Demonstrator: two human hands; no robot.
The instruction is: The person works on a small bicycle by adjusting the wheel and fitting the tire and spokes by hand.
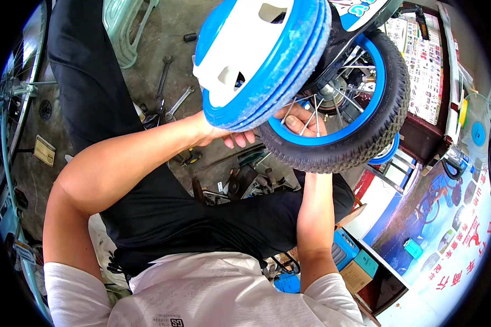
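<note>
A small bicycle's rear wheel stands before me, with a knobby black tyre (390, 98), blue rim (381, 76) and thin spokes. Nearer to me, a blue-and-white training wheel (256, 49) with a scuffed, grooved edge covers part of it. My left hand (232, 136) reaches behind the training wheel's lower edge. Its bent fingertips show, and whatever they grip is hidden. My right hand (305, 121) comes up behind the tyre, fingers curled among the spokes below the hub (328, 91). What it holds, if anything, I cannot make out.
Spanners (180, 102) lie on the concrete floor beyond my left forearm. Several dark tools and parts (245, 182) are heaped between my legs. A pale green plastic stool (123, 32) stands at upper left, a bicycle (11, 98) at far left. A printed banner (442, 218) fills the right.
</note>
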